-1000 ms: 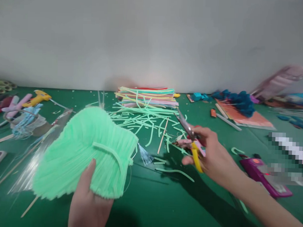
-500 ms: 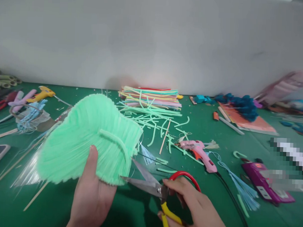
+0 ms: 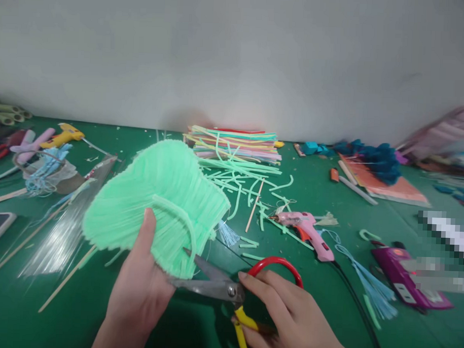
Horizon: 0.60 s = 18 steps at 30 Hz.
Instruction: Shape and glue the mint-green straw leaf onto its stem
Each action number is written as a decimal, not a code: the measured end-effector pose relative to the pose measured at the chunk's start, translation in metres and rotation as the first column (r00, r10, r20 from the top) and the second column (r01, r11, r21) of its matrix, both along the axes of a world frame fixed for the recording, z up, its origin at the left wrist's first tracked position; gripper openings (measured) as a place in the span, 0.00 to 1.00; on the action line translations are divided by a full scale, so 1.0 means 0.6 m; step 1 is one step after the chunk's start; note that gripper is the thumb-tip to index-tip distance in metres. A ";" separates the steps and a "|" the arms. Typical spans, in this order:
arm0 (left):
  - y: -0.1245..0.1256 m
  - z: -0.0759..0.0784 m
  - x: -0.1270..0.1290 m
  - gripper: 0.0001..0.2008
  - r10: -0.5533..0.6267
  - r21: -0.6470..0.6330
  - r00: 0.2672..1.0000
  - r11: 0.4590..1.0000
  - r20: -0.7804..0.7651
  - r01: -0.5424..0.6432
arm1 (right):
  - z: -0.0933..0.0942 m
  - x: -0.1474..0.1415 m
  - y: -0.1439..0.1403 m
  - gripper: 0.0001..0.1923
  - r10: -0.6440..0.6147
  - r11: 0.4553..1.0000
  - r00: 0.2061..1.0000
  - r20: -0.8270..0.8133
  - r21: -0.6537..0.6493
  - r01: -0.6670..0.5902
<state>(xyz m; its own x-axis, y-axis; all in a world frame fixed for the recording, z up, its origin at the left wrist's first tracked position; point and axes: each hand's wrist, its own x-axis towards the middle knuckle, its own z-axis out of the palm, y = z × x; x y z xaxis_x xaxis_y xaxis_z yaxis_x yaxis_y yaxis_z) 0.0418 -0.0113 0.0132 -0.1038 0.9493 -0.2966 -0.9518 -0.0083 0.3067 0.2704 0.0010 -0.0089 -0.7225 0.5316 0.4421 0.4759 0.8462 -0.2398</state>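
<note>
A light green fan-shaped piece made of pipe cleaners (image 3: pixel 140 191) is gripped in my left hand (image 3: pixel 139 282), thumb on its face and fingers hidden behind. One loose curved pipe cleaner (image 3: pixel 179 213) lies across its front and hangs toward the lower edge. My right hand (image 3: pixel 288 308) is closed round scissors (image 3: pixel 231 292) with red and yellow handles. Their blades stand apart at the lower right edge of the green piece, the upper blade's tip over its face near the curved strip's end.
Coloured pipe cleaners (image 3: pixel 236 149) are stacked by the wall, with green offcuts in front. A pink glue gun (image 3: pixel 306 230) and a purple device (image 3: pixel 407 276) are at right. A yellow glue gun (image 3: pixel 66 136), wooden sticks (image 3: pixel 66 280) and clear wrapping (image 3: pixel 58 239) are at left.
My left hand has turned the green piece slightly and shifted it to the right. The scissors have moved left, so their blades now overlap the piece's lower edge.
</note>
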 end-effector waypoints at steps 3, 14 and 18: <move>0.000 0.000 -0.006 0.34 -0.034 -0.048 0.999 0.998 -0.034 0.033 | 0.002 0.001 0.000 0.16 0.031 0.998 0.999 0.037 0.045 -0.033; -0.003 0.010 -0.005 0.31 -0.098 -0.091 0.995 0.991 0.008 0.099 | 0.015 -0.001 -0.003 0.17 0.067 0.996 0.994 0.089 -0.073 -0.060; -0.004 0.019 0.004 0.31 -0.025 -0.113 0.997 0.993 -0.077 0.017 | 0.017 -0.014 0.006 0.19 0.008 0.997 0.989 0.150 0.075 -0.020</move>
